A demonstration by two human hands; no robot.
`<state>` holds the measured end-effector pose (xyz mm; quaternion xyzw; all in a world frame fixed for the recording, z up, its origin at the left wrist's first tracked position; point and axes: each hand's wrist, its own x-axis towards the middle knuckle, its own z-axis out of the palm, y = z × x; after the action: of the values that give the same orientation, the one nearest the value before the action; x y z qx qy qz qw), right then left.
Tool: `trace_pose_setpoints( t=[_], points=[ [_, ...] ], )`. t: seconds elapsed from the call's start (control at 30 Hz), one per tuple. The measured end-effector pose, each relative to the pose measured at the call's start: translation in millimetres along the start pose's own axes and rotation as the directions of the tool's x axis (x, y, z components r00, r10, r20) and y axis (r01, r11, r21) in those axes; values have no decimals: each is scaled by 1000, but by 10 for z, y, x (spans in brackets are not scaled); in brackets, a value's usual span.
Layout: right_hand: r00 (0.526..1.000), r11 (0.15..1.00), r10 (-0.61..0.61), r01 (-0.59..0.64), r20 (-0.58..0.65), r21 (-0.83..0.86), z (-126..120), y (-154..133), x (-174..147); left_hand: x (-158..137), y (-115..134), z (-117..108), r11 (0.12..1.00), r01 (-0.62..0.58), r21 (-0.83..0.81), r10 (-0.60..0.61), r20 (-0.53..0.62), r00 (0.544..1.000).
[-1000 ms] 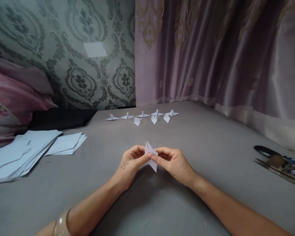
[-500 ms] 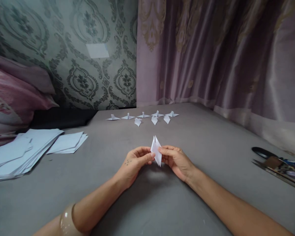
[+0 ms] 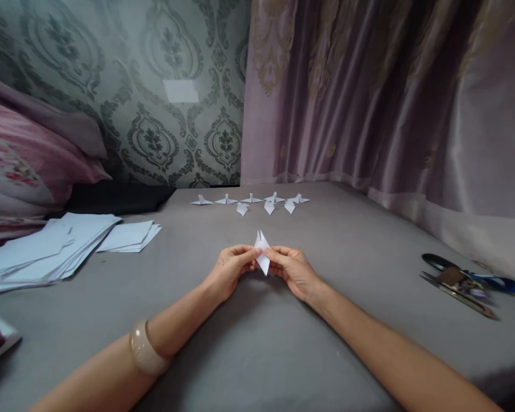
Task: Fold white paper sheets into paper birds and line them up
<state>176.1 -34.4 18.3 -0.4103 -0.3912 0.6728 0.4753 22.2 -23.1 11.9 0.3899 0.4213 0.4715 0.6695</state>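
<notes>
Between both hands, just above the grey surface, is a piece of folded white paper (image 3: 264,262), kite-shaped with two split points at the top. My left hand (image 3: 234,266) pinches its left edge, thumb on the front face. On the right edge, my right hand (image 3: 292,269) pinches it the same way, fingers curled behind. Farther back stands a row of folded paper cranes (image 3: 252,198) with spread wings. In front of that row lie 3 kite-shaped folded papers (image 3: 269,208).
To the left lie a stack of large white sheets (image 3: 47,243) and a smaller pile of cut paper (image 3: 126,236). A dark folded cloth (image 3: 120,197) is behind them. On the right are scissors-like tools (image 3: 459,293) and a blue-handled item (image 3: 500,282). A purple curtain (image 3: 326,103) hangs behind.
The view has shifted a little. Both hands with the folded paper appear slightly higher and to the left, and my left thumb has moved up the paper's face.
</notes>
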Motion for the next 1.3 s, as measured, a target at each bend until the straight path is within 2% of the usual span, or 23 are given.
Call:
trace_pose_setpoints(
  t=[0.2,0.33,0.47,0.67,0.87,0.93,1.1,1.3],
  points=[
    [994,992,65,-56,83,-113,-22,-4,-29,63,-25,-66,997,-22,-74,21,-17,1000],
    [996,986,68,-57,65,-155,-21,3,-44,66,-27,-73,995,-32,-98,31,-12,999],
    [999,984,21,-16,25,-180,-5,2,-43,41,-22,-37,993,-36,-111,33,-23,999],
    [999,962,-36,45,35,-269,38,21,-74,-25,5,18,994,-74,-75,80,70,994],
    [987,883,-93,142,129,-447,6,-31,-105,-86,28,34,996,-82,-20,84,119,989],
    [985,862,-132,171,114,-477,-19,-95,-106,-100,34,39,994,-106,24,103,111,988],
    [960,859,-275,269,50,-435,-31,-192,-106,-166,56,81,977,-138,162,119,126,985],
    [956,884,-286,291,68,-365,5,-198,-152,-236,94,138,969,-85,234,50,151,987]
  ],
)
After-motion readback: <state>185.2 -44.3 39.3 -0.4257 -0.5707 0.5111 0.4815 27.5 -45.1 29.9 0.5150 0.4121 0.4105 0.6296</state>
